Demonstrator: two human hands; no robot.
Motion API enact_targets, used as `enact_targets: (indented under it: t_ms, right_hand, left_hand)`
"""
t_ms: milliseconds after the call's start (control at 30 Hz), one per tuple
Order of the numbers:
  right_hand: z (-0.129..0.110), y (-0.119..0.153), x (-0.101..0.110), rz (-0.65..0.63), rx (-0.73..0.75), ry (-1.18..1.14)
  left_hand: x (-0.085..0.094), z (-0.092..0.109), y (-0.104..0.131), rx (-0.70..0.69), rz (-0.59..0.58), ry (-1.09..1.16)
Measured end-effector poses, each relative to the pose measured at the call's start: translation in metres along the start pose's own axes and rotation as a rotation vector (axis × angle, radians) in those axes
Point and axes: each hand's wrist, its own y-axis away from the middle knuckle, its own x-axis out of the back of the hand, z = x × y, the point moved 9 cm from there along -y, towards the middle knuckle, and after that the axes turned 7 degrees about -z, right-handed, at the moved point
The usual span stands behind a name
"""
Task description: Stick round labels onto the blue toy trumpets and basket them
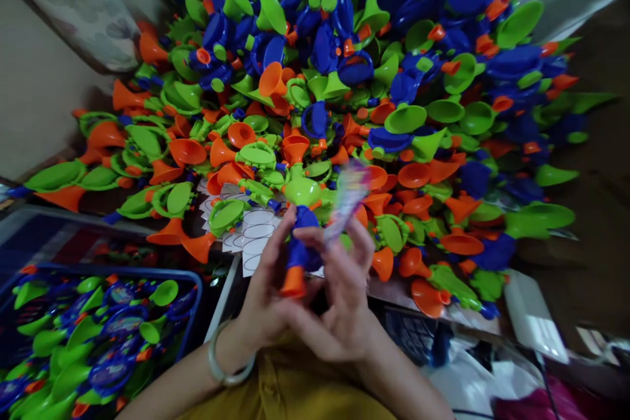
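Observation:
A toy trumpet [304,243] with a blue body, a green bell and an orange mouthpiece is held low in front of me. My left hand [266,295] is closed around its left side, with a pale bangle at the wrist. Between the fingers of my right hand [347,295], a thin multicoloured strip [349,195] sticks up, smeared by motion; its print cannot be read. Fingers of that hand also reach to the trumpet's body. White sheets [258,236] with oval outlines lie on the table just behind my left hand.
A large heap of toy trumpets [315,65], blue-and-green and green-and-orange, covers the table. At lower left stands a blue crate [194,315] filled with more trumpets. A white box-shaped thing [534,315] with a cable is at the right edge, above plastic bags [462,374].

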Motion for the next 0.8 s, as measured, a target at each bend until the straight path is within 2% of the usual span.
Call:
enact_targets:
  t_ms: [33,67,133,200,267,367,467,633,800]
  right_hand:
    - [-0.002,0.002,-0.006,-0.07,-0.006,-0.082]
    - [-0.003,0.002,-0.007,-0.088,-0.01,-0.171]
    - [0.002,-0.001,0.005,0.004,-0.07,-0.324]
    - [0.012,-0.007,0.018,0.135,-0.144,-0.429]
    - [0.021,-0.011,0.023,0.213,-0.203,-0.493]
    - [0.029,-0.011,0.023,0.267,-0.252,-0.465]
    - [0.029,-0.007,0.022,0.3,-0.241,-0.361]
    - [0.025,-0.004,0.018,0.289,-0.185,-0.268]
    - [0.023,-0.004,0.016,0.283,-0.162,-0.215]
  left_hand:
    - [0.006,-0.001,0.0,0.024,0.038,-0.031]
    - [0.012,-0.003,0.0,0.046,0.08,-0.045]
    - [0.017,-0.006,-0.001,0.066,0.118,0.007]
    - [0.016,-0.008,-0.004,0.069,0.112,0.137]
    - [0.014,-0.009,-0.006,0.075,0.101,0.254]
    - [0.013,-0.005,-0.007,0.088,0.093,0.309]
    - [0.014,0.002,-0.007,0.076,0.088,0.289]
    - [0.011,0.008,-0.008,0.061,0.049,0.254]
    - [0.009,0.011,-0.009,0.044,0.062,0.257]
